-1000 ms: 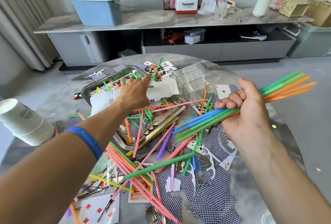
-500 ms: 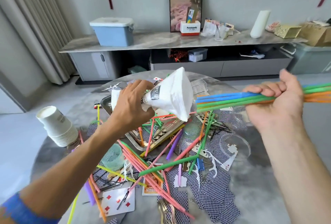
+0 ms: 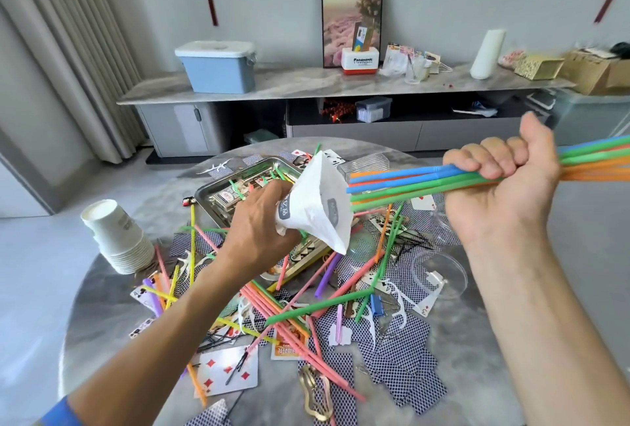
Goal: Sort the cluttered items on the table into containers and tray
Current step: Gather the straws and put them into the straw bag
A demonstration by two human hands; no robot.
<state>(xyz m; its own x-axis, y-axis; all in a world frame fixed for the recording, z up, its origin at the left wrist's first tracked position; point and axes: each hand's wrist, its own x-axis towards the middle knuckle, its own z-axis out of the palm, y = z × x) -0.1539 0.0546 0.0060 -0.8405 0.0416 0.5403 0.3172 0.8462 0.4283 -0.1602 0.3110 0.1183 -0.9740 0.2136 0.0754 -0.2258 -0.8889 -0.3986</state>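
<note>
My left hand [image 3: 259, 224] grips the narrow end of a white paper bag [image 3: 320, 204], held up over the table with its open mouth turned right. My right hand [image 3: 501, 187] holds a bundle of coloured straws [image 3: 402, 183] level, blue, green and orange; their tips lie just at the bag's mouth. Below, a metal tray [image 3: 218, 187] holds small packets and green straws. More straws [image 3: 317, 306], playing cards [image 3: 225, 371], floss picks and clips litter the round grey table [image 3: 102, 306].
A stack of white paper cups [image 3: 116, 234] stands at the table's left edge. Clear plastic lids [image 3: 439, 272] lie to the right, and a clear ribbed container [image 3: 368, 163] sits behind the tray. A sideboard [image 3: 306, 85] with a blue bin stands beyond.
My left hand picked the white paper bag up from the tray area and raised it. My right hand lifted the straw bundle level and brought its tips to the bag's mouth.
</note>
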